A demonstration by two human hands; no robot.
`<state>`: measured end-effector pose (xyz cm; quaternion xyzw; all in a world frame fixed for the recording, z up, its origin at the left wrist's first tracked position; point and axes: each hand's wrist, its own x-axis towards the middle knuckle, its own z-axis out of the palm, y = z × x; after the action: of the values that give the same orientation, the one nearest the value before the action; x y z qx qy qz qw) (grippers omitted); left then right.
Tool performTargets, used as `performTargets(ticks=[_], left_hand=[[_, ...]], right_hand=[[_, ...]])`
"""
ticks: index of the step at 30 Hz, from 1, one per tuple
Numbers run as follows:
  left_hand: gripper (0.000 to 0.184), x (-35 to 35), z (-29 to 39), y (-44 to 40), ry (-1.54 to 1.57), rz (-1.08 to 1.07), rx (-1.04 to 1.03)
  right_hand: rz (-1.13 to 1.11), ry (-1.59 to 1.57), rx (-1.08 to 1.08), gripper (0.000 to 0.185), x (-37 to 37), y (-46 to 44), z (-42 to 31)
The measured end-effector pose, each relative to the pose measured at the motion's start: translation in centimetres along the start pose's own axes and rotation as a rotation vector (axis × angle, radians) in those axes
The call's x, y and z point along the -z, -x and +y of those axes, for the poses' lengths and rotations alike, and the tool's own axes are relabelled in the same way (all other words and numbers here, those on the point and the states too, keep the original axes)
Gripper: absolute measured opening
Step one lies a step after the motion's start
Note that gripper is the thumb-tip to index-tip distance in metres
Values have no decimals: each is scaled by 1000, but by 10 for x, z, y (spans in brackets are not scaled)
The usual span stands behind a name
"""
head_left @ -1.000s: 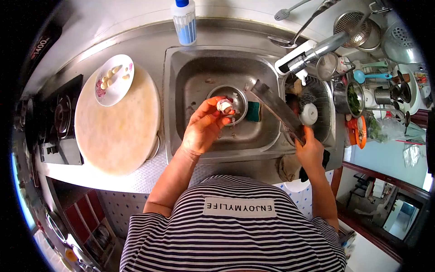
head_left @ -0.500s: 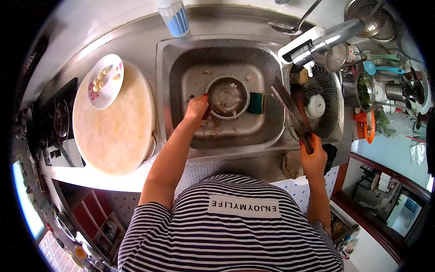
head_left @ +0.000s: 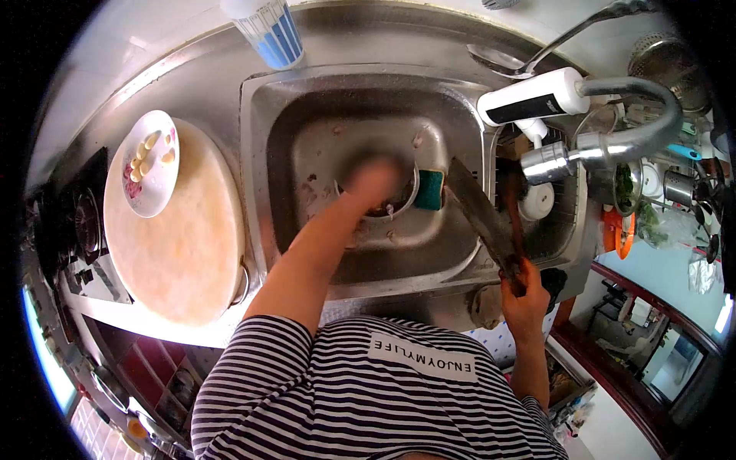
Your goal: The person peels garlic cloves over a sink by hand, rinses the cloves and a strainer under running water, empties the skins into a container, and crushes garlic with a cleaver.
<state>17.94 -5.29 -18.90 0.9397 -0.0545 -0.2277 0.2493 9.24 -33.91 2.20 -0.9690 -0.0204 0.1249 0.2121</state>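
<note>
My left hand (head_left: 373,184) reaches over the metal bowl (head_left: 415,186) in the sink (head_left: 383,264). Motion blur smears its fingers, so I cannot tell how they are posed, and the hand hides much of the bowl. A dark blurred patch shows just beyond the hand. On the right, my right hand (head_left: 526,300) is closed around the handle of a cleaver (head_left: 481,213), whose blade slants up and left over the sink's right rim. A green scouring sponge (head_left: 430,190) lies just right of the bowl. Small scraps lie on the sink floor.
A round cutting board (head_left: 180,268) stands left of the sink, bearing a plate (head_left: 149,195) with peeled garlic cloves. The faucet (head_left: 548,162) overhangs the drying rack (head_left: 563,238), which holds a white bowl (head_left: 537,202). Behind the sink are a blue-and-white cup (head_left: 274,42) and a ladle (head_left: 498,60).
My left hand has moved from the bowl's left rim to over the bowl, now blurred. The cleaver stays in my right hand, its blade tilted more leftward. The camera view has shifted.
</note>
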Motion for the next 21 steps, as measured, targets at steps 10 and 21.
performTargets(ticks=[10, 21], left_hand=[[49, 18, -6, 23, -133, -72, -36], [33, 16, -25, 13, 233, -25, 36]], right_hand=[[2, -33, 47, 41, -15, -5, -6], [-4, 47, 146, 39, -14, -7, -9]])
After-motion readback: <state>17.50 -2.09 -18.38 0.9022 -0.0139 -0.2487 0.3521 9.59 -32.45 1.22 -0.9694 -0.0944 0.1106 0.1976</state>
